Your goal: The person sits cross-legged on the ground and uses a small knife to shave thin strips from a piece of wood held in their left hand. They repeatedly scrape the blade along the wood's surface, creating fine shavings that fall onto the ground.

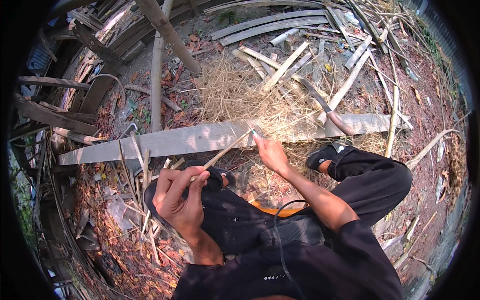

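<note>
My left hand (181, 200) is closed on a thin bamboo strip (227, 150) that slants up and right to the plank. Its far end meets the fingertips of my right hand (271, 154). That hand is pinched around a small slim tool (254, 132) with a light-blue part; the fingers cover most of it, so its kind is unclear. Beneath the strip's far end, a long grey wooden plank (190, 141) lies crosswise before me. On the plank's right part rests a curved-bladed sickle (340, 122) with a wooden handle.
Pale shavings (230, 95) are heaped beyond the plank and over its middle. Split bamboo pieces (285, 67) lie behind them, with long curved slats (272, 27) farther back. Wooden posts (167, 35) and stacked timber stand at left. Loose strips (145, 175) lie near my left knee.
</note>
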Demonstrator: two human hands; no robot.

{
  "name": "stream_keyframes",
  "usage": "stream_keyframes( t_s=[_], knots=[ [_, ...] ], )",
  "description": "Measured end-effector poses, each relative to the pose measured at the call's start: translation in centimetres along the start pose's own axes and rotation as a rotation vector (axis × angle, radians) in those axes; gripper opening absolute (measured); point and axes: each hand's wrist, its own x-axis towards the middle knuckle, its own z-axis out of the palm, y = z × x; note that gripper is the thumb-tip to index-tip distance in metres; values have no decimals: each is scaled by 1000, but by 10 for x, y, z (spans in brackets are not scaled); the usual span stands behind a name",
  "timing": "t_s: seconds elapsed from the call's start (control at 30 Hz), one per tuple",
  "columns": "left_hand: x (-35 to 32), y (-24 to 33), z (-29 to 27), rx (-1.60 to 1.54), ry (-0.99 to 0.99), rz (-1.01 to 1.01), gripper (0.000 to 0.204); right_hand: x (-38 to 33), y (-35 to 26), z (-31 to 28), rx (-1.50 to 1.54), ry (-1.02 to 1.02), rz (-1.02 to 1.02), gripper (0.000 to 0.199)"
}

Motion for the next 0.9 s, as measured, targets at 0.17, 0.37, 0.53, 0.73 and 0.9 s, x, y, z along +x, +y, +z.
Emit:
stream_keyframes(
  t_s=[0.17,0.37,0.53,0.73,0.9],
  knots=[
    [-5,0,-3,-60,-73,59,19,-97,-114,-65,206,-150,-188,59],
    [-3,-2,1,-109,5,10,20,-96,-94,-47,38,-112,-185,57],
    [-2,-7,1,-108,25,-1,17,-75,-58,-19,-102,-14,-91,59],
    [-9,-1,4,-108,-45,78,17,-89,-84,-42,4,24,-217,68],
    [-6,2,7,-97,-49,84,18,-56,4,-21,-43,-67,90,67]
  ],
)
